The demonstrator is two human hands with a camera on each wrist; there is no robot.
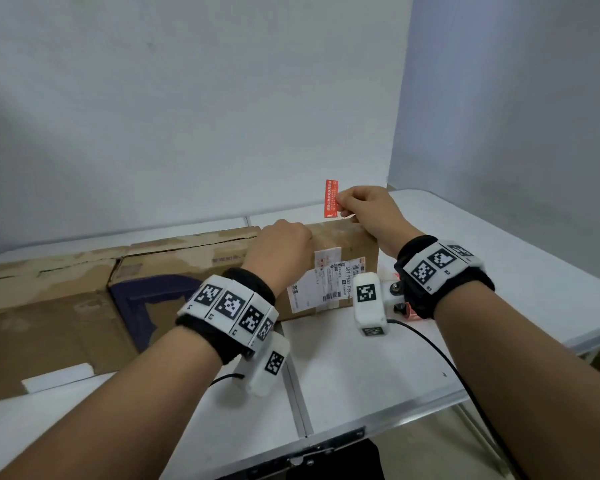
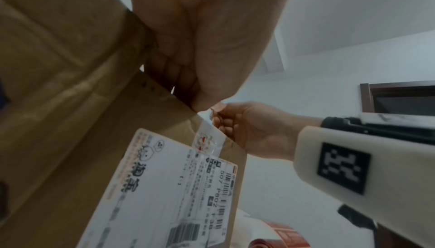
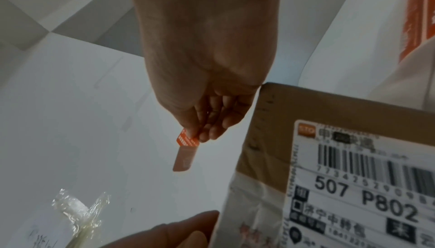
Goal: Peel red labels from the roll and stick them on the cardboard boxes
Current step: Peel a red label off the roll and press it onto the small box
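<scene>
The right hand point(image 1: 368, 213) is raised over the far right corner of the cardboard box point(image 1: 333, 271), wrist bent so the knuckles face up and the fingers point left. Its thumb and forefinger pinch the side edge of a red label point(image 1: 331, 198), which stands upright in the air just above the box's top edge, apart from the cardboard. In the right wrist view the same label point(image 3: 186, 151) hangs from the fingertips point(image 3: 195, 131), its printed end by the thumb and its far end dull (the back of it, as far as can be told).

The left hand point(image 1: 284, 240) lies on the top front edge of that box, just left of the right hand, back of the hand up, forearm reaching in from the lower left. In the left wrist view its fingers point(image 2: 179, 73) are curled down over the box's edge, gripping the cardboard where the top meets the front face.

The box sits on a white folding table point(image 1: 361, 368), its front face carrying a white shipping label point(image 1: 329, 285) with barcodes. A second, larger cardboard box point(image 1: 49, 306) lies touching it on the left. The roll of red labels point(image 2: 280, 237) rests on the table at the right of the box, below the right wrist, largely hidden in the head view.

Both wrists wear black bands with black-and-white square markers point(image 1: 229, 306).
</scene>
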